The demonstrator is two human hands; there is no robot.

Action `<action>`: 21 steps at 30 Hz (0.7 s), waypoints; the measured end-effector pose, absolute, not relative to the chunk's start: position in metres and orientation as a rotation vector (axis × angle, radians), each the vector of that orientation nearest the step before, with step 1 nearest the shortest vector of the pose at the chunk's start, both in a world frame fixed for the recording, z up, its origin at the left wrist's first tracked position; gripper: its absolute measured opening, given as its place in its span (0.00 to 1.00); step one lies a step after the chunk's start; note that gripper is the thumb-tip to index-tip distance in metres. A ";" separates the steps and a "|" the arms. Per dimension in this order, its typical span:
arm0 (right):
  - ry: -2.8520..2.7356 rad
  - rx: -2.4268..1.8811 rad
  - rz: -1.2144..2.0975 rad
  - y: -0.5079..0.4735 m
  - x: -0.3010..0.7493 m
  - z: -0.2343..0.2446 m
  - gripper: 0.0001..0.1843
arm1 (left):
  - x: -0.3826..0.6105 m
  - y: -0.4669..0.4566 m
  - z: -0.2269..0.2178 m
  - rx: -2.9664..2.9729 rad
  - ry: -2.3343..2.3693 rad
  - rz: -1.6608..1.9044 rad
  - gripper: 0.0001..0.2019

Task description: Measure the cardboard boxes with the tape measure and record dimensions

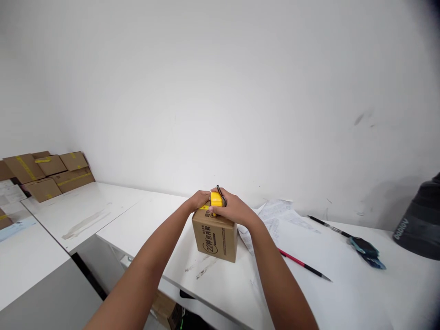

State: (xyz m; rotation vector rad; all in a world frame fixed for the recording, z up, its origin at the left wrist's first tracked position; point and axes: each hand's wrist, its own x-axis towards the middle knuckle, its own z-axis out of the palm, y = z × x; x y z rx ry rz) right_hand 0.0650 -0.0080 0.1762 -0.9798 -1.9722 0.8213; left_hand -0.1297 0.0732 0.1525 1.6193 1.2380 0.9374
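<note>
A brown cardboard box (216, 238) with dark printing stands upright on the white table. On its top rests a yellow tape measure (216, 200) with a black wrist strap. My right hand (233, 208) is wrapped round the tape measure from the right, its palm over the box's top. At the box's left rear top edge my left hand (200, 200) is closed, fingers close to the tape measure. A short bit of yellow shows on the box top beneath it. What the left fingertips hold is hidden.
Printed papers (275, 220) lie right of the box. A red and black pencil (305, 265), a black pen (328, 225) and a dark blue-green packet (366, 251) lie further right, near a dark bottle (421, 224). Several taped cartons (74, 176) are stacked far left. A gap separates table sections.
</note>
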 end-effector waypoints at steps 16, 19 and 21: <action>-1.998 -1.092 0.581 -0.015 0.044 0.177 0.21 | -0.131 0.066 0.151 1.537 1.166 1.027 0.08; -1.986 -1.121 0.595 -0.018 0.044 0.180 0.22 | -0.130 0.065 0.151 1.483 1.131 1.050 0.09; -1.987 -1.122 0.615 -0.023 0.045 0.183 0.23 | -0.131 0.065 0.149 1.416 1.097 1.105 0.11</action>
